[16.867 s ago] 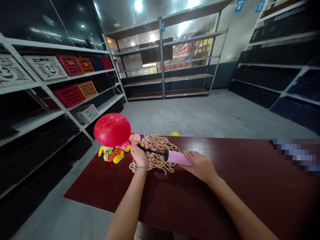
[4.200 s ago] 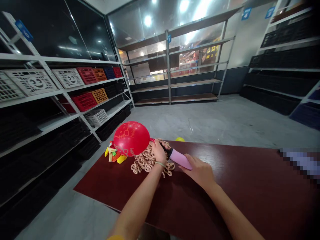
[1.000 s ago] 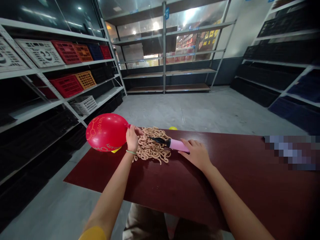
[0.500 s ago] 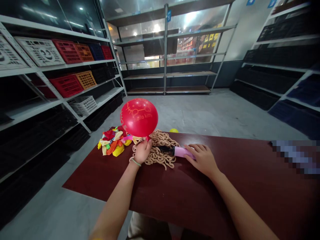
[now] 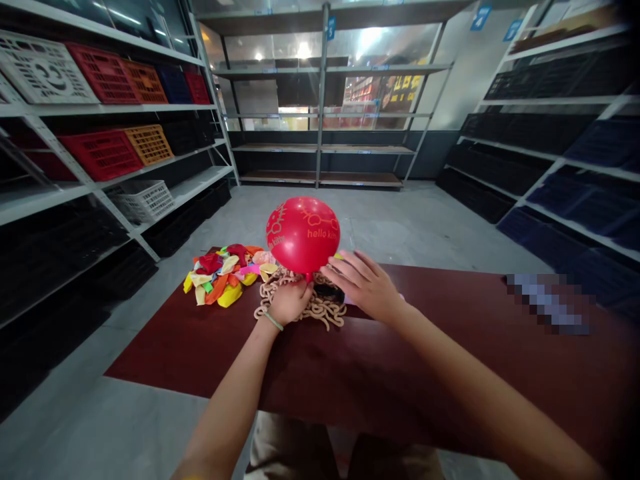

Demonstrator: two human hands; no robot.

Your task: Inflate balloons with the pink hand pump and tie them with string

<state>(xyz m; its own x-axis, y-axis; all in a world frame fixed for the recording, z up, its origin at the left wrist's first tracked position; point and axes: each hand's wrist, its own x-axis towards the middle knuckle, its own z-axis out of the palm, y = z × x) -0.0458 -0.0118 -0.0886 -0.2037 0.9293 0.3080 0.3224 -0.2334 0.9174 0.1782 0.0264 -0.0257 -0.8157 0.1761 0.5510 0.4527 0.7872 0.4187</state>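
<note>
A red Hello Kitty balloon [image 5: 303,233], blown up, stands upright above my left hand [image 5: 293,301], which pinches its neck. My right hand [image 5: 363,283] is open, with spread fingers at the balloon's lower right, touching it or very close. Under my left hand lies a heap of tan looped cords [image 5: 300,308]. The black nozzle of a hand pump [image 5: 329,291] shows just past my right fingers, and the pump's pink barrel is mostly hidden. A pile of limp multicoloured balloons [image 5: 220,280] lies to the left.
All this rests on a dark red table [image 5: 400,353]. A small yellow balloon [image 5: 339,255] shows just past the far edge. Metal shelves with plastic crates [image 5: 105,153] stand to the left, more shelving stands ahead and right, and a pixelated patch [image 5: 547,303] covers part of the table.
The balloon has moved right. My right hand has left the pump and reached up to the balloon. The view has tilted slightly.
</note>
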